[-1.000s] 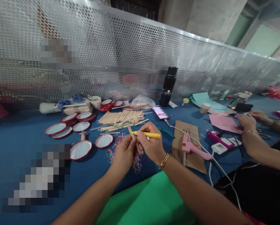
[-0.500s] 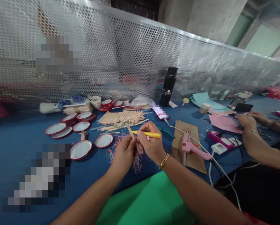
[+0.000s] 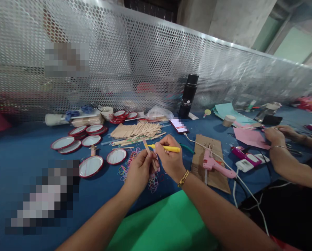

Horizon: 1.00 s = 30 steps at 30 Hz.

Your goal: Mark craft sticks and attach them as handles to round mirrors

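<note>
My left hand [image 3: 140, 167] is closed on a flat wooden craft stick [image 3: 146, 145], which stands up out of the fingers at a slant. Between the fingers of my right hand [image 3: 170, 157] is a yellow marker pen [image 3: 169, 148], its tip pointing left, close by the stick; whether tip and stick touch I cannot tell. Under and behind my left hand lies a heap of coloured rubber bands [image 3: 153, 183]. Further back is a pile of craft sticks [image 3: 137, 130]. Several red-rimmed white round lids [image 3: 116, 156] lie to the left.
On the right, a pink glue gun [image 3: 216, 165] rests on cardboard [image 3: 213, 181], with white cables nearby. A black bottle [image 3: 188, 97] and a phone [image 3: 178, 125] stand and lie behind. A co-worker's hands [image 3: 276, 136] are by pink paper [image 3: 251, 138]. A perforated metal screen [image 3: 156, 52] bounds the back.
The marker's tip has shifted slightly to the right, away from the stick's upper end. Both hands keep their hold and have barely moved.
</note>
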Motion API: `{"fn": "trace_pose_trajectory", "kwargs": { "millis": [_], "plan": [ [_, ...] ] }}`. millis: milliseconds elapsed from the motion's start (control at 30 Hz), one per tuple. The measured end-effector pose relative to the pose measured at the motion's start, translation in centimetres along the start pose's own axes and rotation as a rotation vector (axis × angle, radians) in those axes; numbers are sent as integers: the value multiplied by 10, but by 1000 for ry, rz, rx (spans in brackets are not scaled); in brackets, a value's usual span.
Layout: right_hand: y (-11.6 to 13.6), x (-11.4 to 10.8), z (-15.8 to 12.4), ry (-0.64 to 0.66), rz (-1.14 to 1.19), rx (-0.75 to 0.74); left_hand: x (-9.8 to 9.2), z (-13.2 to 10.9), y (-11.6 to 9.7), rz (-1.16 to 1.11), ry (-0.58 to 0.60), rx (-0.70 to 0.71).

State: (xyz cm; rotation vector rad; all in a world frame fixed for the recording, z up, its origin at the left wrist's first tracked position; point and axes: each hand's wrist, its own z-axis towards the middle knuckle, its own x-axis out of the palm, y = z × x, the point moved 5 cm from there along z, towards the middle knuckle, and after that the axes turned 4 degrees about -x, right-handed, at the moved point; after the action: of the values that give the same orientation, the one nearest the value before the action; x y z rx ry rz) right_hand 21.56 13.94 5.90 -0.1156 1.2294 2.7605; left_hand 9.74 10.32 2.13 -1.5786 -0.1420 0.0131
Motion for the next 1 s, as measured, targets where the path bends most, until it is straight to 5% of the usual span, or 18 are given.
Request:
{"fn": "trace_pose_trajectory", "kwargs": {
  "millis": [1000],
  "plan": [
    [1, 3, -2, 53, 36, 1, -2, 0, -6, 89, -46, 68]
  ]
}}
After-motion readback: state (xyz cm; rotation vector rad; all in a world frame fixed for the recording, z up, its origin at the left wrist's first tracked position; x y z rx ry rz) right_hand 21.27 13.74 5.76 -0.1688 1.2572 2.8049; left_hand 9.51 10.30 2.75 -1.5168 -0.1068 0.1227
